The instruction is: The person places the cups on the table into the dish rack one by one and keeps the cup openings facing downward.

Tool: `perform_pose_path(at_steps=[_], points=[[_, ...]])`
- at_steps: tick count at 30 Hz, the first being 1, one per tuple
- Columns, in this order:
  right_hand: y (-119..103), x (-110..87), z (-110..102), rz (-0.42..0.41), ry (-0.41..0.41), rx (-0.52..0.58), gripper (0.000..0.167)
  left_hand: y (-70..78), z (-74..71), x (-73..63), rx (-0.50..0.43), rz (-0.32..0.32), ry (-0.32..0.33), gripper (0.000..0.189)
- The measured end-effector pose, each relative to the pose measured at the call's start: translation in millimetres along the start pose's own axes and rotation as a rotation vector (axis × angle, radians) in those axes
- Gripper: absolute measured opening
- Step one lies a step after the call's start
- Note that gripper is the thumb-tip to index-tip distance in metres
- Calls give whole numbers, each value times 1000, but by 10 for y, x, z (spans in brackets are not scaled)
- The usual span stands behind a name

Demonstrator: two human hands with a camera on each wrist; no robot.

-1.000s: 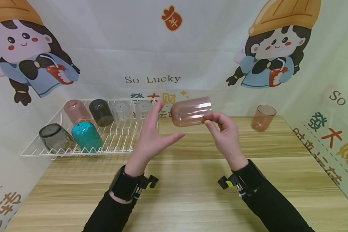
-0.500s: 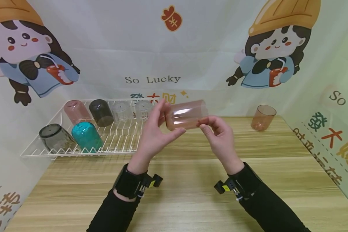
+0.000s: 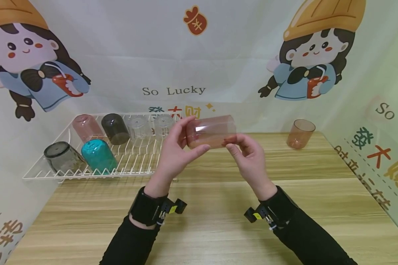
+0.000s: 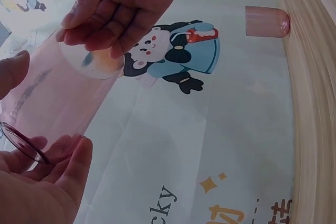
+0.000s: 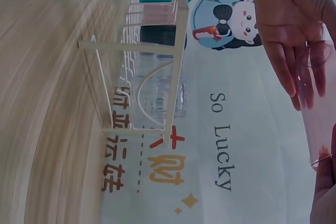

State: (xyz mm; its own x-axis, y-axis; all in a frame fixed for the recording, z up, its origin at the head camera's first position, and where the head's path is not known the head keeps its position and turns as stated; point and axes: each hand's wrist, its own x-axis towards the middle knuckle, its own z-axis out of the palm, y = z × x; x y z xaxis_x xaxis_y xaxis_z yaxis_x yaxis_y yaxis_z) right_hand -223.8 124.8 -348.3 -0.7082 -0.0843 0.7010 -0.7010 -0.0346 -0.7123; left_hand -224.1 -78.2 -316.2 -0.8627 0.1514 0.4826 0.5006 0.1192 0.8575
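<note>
A clear pink tumbler (image 3: 212,129) is held on its side in the air above the table, its mouth to the right. My left hand (image 3: 176,156) wraps its base end, thumb below and fingers behind the far side. At the mouth end, my right hand (image 3: 251,160) pinches the lower rim between thumb and fingers. Through the see-through wall of the tumbler (image 4: 55,95), the left fingertips show in the left wrist view. The right wrist view has only part of the tumbler (image 5: 321,127) at its right edge.
To the left stands a white wire rack (image 3: 137,173) with several upside-down cups, among them a teal cup (image 3: 99,156) and a dark grey cup (image 3: 115,129). Another pink tumbler (image 3: 301,134) stands upright at the back right of the wooden table (image 3: 212,224). A printed cloth hangs behind.
My left hand has come in from an open pose and taken hold of the tumbler's base. The tumbler and right hand have shifted slightly left and down.
</note>
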Motion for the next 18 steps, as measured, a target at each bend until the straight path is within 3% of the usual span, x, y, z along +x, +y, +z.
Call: perform_pose_path(at_steps=[11,18], points=[[17,-15,-75,-35,-51,-62,32,37,-27,-16,-33,-36,-6,75],[13,-13,-127,0,-38,-88,48,46,-38,-14,-22,-34,-22,75]])
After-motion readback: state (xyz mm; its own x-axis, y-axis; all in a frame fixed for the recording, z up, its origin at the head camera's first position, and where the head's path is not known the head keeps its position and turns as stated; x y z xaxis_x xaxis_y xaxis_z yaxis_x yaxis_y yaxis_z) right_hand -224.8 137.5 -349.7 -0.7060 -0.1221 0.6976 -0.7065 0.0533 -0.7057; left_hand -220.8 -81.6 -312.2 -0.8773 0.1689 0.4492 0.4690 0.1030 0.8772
